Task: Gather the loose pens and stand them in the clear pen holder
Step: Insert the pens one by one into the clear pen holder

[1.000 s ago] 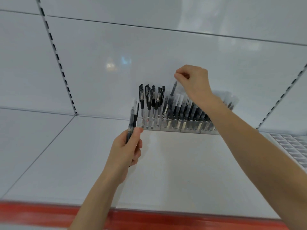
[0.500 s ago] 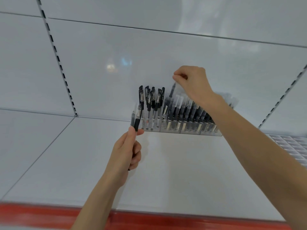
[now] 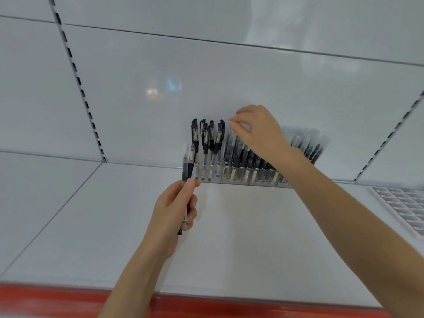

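My left hand (image 3: 176, 210) grips two clear-barrelled, black-gripped pens (image 3: 189, 165) beside the clear plastic pen holder (image 3: 238, 179) on the glossy white shelf (image 3: 241, 237); my right hand (image 3: 261, 131) pinches a standing pen (image 3: 232, 143); print unreadable

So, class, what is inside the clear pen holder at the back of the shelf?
In the clear pen holder, black-capped pens stand at the left end; clear-capped pens lean along the rest. The right hand and its forearm cover part of that row.
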Motion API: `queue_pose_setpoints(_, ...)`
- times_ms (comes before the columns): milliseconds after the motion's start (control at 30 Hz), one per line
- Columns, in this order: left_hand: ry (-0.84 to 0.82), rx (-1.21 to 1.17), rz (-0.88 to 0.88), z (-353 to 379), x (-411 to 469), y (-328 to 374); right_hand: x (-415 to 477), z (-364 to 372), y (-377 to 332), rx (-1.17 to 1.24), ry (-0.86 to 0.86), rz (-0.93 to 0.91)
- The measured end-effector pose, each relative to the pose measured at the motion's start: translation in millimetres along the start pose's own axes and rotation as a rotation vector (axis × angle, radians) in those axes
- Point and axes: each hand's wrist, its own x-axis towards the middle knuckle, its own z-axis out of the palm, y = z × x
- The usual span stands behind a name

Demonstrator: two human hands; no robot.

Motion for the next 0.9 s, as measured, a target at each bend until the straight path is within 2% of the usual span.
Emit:
queue_pose_setpoints(67, -0.012, 0.026, 0.022, 2, 0, 1, -8, -7, -15, 0.239, 0.1, 0.084)
queue_pose_setpoints(100, -0.019, 0.04, 0.032, 3, 1, 1, -11, -10, -23, 0.364, 0.071, 0.137)
queue_pose_setpoints(233, -0.064, 0.046, 0.045, 10, 0, 0, -19, -13, -41, 0.648, -0.241, 0.274)
queue_pose_setpoints(400, -0.082, 0.058, 0.065, 13, 0, 0, -24, -11, -40, 0.836, -0.306, 0.321)
queue_pose_setpoints(467, -0.048, 0.05, 0.058, 9, 0, 0, -20, -16, -37, 0.861, -0.226, 0.363)
queue_pose_setpoints(567, 0.029, 0.039, 0.033, 1, 2, 0, -10, -28, -26, 0.868, 0.029, 0.41)
queue_pose_setpoints(667, 0.077, 0.082, 0.049, -6, 2, -2, -1, -32, -14, 0.671, 0.264, 0.326)
queue_pose_setpoints(733, 0.08, 0.091, 0.06, -6, 2, -3, 4, -27, -11, 0.553, 0.297, 0.278)
queue_pose_setpoints(900, 0.091, 0.067, 0.024, -7, 3, -2, 9, -14, -11, 0.379, 0.237, 0.194)
